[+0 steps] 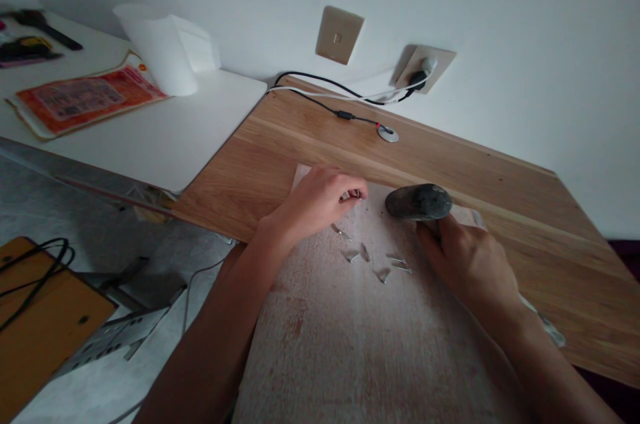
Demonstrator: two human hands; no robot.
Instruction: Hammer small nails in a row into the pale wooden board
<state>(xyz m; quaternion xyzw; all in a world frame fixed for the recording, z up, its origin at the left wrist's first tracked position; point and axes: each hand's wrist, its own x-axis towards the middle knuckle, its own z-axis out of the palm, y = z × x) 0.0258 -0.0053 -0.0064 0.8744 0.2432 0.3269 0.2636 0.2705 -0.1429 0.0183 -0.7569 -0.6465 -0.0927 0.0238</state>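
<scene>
My left hand (333,191) rests on a pale, whitish wooden board (325,324), near its far edge. Thumb and forefinger pinch a small shiny nail, mostly hidden by the fingers. A rubber mallet (419,202) with a black head is gripped by my right hand (470,254); its head hangs over the board, to the right of my left hand. Most of the handle is covered by my fingers. Several loose silver nails (383,275) lie scattered on the board between and below my hands. Small dark marks show on the board near the left fingertips.
Under the board is a brown wooden tabletop (525,211). Black and white cables (345,115) run along the wall to a socket (425,71). On the left, a white table (215,104) carries a paper roll (160,51), an orange packet (90,97) and tools.
</scene>
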